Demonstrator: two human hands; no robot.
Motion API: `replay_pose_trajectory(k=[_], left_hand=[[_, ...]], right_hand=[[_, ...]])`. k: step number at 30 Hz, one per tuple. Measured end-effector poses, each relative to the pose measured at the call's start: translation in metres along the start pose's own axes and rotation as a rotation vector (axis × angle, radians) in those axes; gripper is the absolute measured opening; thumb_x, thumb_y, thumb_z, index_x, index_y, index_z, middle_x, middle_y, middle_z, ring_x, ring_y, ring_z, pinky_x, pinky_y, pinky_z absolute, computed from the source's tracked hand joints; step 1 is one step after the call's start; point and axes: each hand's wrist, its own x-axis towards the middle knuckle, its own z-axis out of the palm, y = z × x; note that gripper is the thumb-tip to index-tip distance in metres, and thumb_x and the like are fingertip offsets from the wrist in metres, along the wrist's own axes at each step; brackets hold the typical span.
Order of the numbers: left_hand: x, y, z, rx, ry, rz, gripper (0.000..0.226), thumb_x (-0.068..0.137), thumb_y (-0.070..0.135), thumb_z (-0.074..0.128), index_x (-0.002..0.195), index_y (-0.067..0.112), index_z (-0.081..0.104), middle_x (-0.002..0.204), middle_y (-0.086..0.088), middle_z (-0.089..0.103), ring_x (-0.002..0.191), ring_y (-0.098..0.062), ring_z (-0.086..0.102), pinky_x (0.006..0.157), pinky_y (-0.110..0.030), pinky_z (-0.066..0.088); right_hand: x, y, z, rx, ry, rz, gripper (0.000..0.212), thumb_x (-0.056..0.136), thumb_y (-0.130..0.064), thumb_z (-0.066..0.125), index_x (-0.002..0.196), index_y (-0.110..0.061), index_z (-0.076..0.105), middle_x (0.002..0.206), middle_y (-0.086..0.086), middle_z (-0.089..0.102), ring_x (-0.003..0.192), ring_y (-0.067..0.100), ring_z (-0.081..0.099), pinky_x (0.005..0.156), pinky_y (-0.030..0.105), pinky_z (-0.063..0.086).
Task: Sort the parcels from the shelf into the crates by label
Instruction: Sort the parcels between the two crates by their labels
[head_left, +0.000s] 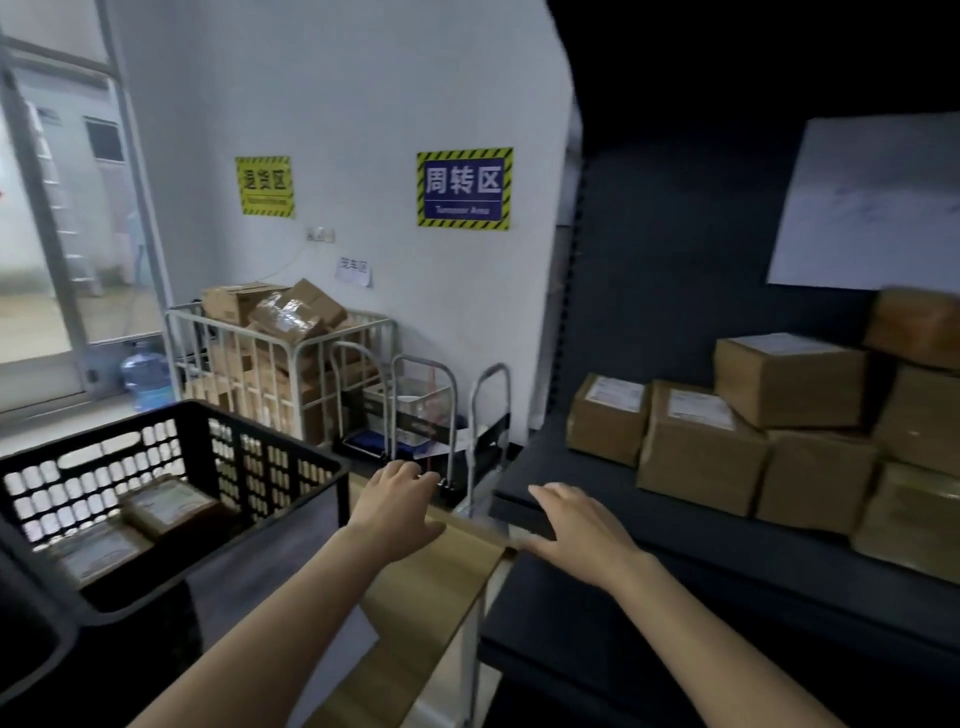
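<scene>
Several brown cardboard parcels (698, 444) with white labels are stacked on the dark shelf (649, 525) at the right. A black slotted crate (291, 457) stands at the left, with two labelled parcels (166, 506) lying inside it. My left hand (397, 512) hovers between the crate and the shelf, fingers loosely curled, holding nothing. My right hand (579, 525) is spread flat just over the shelf's front corner, empty, a short way from the nearest parcel (605, 418).
A tan cardboard surface (441, 582) lies below my hands. Behind stand a white wire cage (249, 364) full of boxes, folded hand trolleys (467, 415), a water jug (145, 374), and wall signs (464, 188). A second dark crate edge (31, 623) is at lower left.
</scene>
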Motion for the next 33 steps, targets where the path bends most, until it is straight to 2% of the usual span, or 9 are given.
replay_pose_trajectory(k=[6,11,14,18,24,27,33], left_hand=[[-0.003,0.092,-0.002,-0.032,0.029,0.091,0.046,0.087,0.039,0.052,0.127,0.018,0.047,0.130,-0.005,0.048,0.127,-0.025,0.036,0.106,-0.034,0.031],[-0.001,0.165,-0.004,-0.045,0.016,0.155,0.047,0.089,0.039,0.052,0.129,0.017,0.045,0.131,-0.006,0.045,0.130,-0.025,0.034,0.107,-0.033,0.030],[0.001,0.205,-0.003,-0.048,-0.006,0.201,0.054,0.090,0.040,0.050,0.138,0.018,0.038,0.136,-0.006,0.042,0.133,-0.025,0.030,0.109,-0.034,0.028],[0.002,0.246,-0.003,-0.067,-0.004,0.253,0.054,0.089,0.038,0.050,0.137,0.017,0.040,0.135,-0.006,0.043,0.132,-0.025,0.032,0.109,-0.033,0.028],[0.013,0.282,-0.006,-0.086,0.005,0.298,0.053,0.089,0.038,0.050,0.137,0.019,0.039,0.134,-0.005,0.044,0.129,-0.024,0.034,0.108,-0.032,0.029],[0.024,0.293,-0.006,-0.126,-0.005,0.306,0.047,0.089,0.038,0.051,0.131,0.019,0.044,0.130,-0.004,0.047,0.124,-0.024,0.037,0.104,-0.032,0.032],[0.057,0.297,-0.007,-0.312,-0.039,0.245,0.055,0.091,0.036,0.050,0.141,0.018,0.036,0.140,-0.006,0.040,0.132,-0.026,0.031,0.105,-0.035,0.034]], right_hand=[[-0.075,0.069,-0.022,0.027,0.038,0.105,0.063,0.093,-0.042,0.047,0.146,-0.018,0.022,0.152,0.001,0.026,0.139,0.019,0.026,0.111,0.033,0.029],[-0.133,0.120,-0.036,0.035,0.056,0.189,0.061,0.094,-0.040,0.046,0.146,-0.018,0.023,0.151,0.000,0.027,0.138,0.017,0.027,0.110,0.032,0.030],[-0.163,0.147,-0.042,0.040,0.061,0.240,0.062,0.094,-0.040,0.046,0.147,-0.018,0.022,0.152,-0.001,0.025,0.139,0.016,0.024,0.111,0.031,0.028],[-0.193,0.176,-0.049,0.049,0.085,0.302,0.062,0.094,-0.041,0.047,0.146,-0.018,0.023,0.151,-0.002,0.027,0.137,0.015,0.027,0.110,0.030,0.030],[-0.215,0.202,-0.057,0.051,0.117,0.358,0.062,0.094,-0.041,0.047,0.147,-0.019,0.023,0.150,-0.002,0.028,0.137,0.016,0.028,0.108,0.028,0.030],[-0.217,0.211,-0.061,0.051,0.129,0.383,0.062,0.094,-0.041,0.046,0.146,-0.019,0.023,0.150,-0.002,0.029,0.136,0.015,0.030,0.107,0.028,0.031],[-0.197,0.227,-0.079,0.064,0.180,0.399,0.060,0.095,-0.039,0.046,0.146,-0.018,0.023,0.151,-0.001,0.028,0.137,0.015,0.027,0.109,0.028,0.028]])
